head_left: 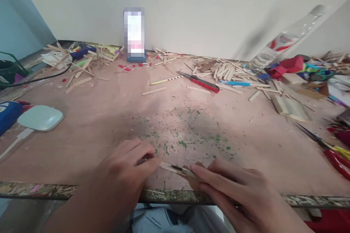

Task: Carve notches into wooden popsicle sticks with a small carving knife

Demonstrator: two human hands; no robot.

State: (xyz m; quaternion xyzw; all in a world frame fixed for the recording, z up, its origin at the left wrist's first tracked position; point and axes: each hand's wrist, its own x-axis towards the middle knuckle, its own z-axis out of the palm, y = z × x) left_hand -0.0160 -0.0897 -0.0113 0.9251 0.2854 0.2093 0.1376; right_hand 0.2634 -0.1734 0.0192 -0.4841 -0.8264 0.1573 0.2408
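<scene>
Near the table's front edge, my left hand [133, 162] is closed, with thumb and forefinger pinched on one end of a thin pale wooden stick [165, 166]. My right hand [235, 189] grips a small carving knife [183, 170] with a pale handle, a metal collar and a narrow dark blade. The blade points left and lies along the stick, seemingly touching it. My fingers hide the stick's left end and most of the knife handle. Green shavings [182, 142] are scattered on the tabletop just beyond both hands.
A red utility knife [203, 84] lies farther back, beside a pile of craft sticks [225, 71]. A phone [135, 32] stands against the wall. Scissors [335, 156] are at right, near a clear bottle [287, 40]. A white charger-like device [41, 118] sits at left.
</scene>
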